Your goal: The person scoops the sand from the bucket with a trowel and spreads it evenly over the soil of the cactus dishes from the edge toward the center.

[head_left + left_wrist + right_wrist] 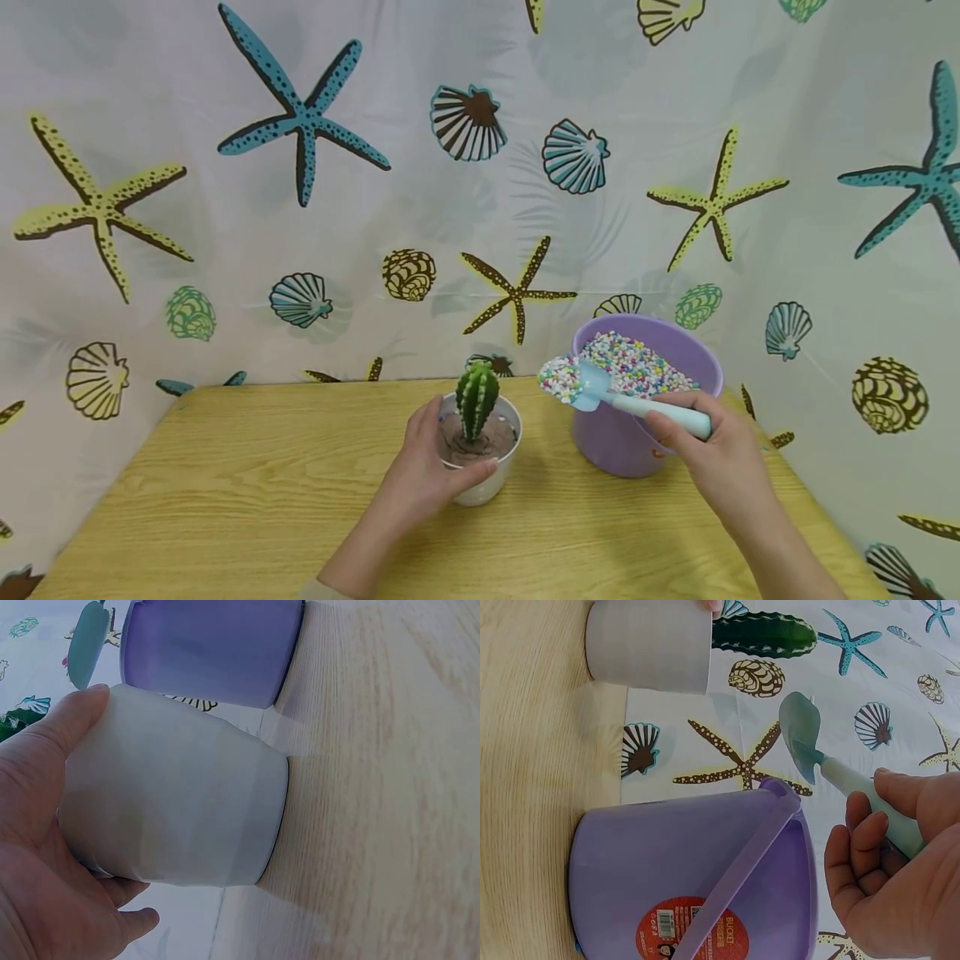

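My left hand (426, 471) grips the near left side of a white pot (480, 492), thumb and fingers around its rim. A green cactus (476, 402) stands upright in greyish-brown soil (457, 442) inside it. My right hand (716, 442) holds a light blue scoop (596, 385) by its handle, heaped with small multicoloured pebbles. The scoop hangs in the air over the left rim of a purple bucket (617, 450), to the right of the cactus. More of the coloured pebbles (637, 362) lie inside the bucket.
The pot and bucket stand on a wood-grain table (285, 483), a small gap apart. A cloth (360, 208) printed with starfish and shells hangs behind the table and down its right side. The bucket's handle (739, 870) hangs down across its side, over a red label (660, 919).
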